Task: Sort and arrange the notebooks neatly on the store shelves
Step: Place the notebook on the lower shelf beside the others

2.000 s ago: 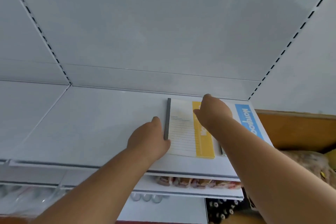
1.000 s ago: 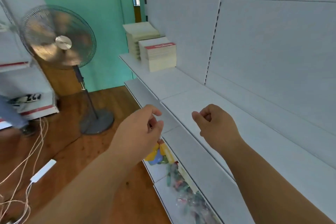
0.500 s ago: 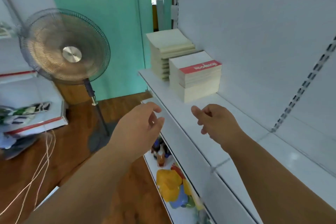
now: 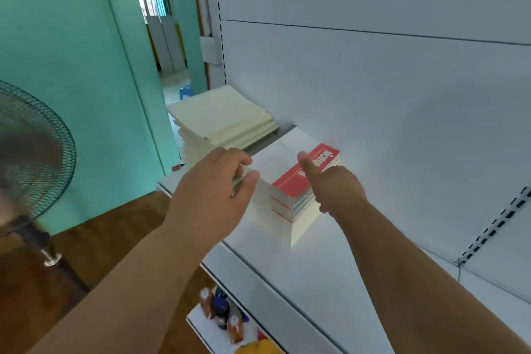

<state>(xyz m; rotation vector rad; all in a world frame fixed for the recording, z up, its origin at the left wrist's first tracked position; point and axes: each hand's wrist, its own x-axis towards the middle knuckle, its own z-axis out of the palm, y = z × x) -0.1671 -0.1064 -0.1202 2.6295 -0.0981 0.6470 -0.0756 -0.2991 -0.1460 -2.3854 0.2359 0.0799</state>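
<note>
Head view: both hands closing on the red-banded notebook stack [image 4: 290, 181] at frame centre, on the white shelf [image 4: 301, 273].
We see the left hand [image 4: 212, 195] pinching its near corner, the right hand [image 4: 334, 191] with thumb on top, other fingers hidden. Risk: uneven lift fans loose copies off the shelf edge or bumps the cream stack [image 4: 221, 121] behind.

White shelving, cream and red notebooks, mint-green wall

The shelf [image 4: 310, 276] and its back panel are plain white. The near notebook stack [image 4: 290, 192] has a white top cover with a red band at 3 o'clock and thin red stripes down its page edges; the far stack [image 4: 221, 118] at 11 o'clock is pale cream. The wall [image 4: 71, 80] is mint green, the floor [image 4: 94, 241] reddish brown, the fan [image 4: 26, 152] dark-meshed.
</note>
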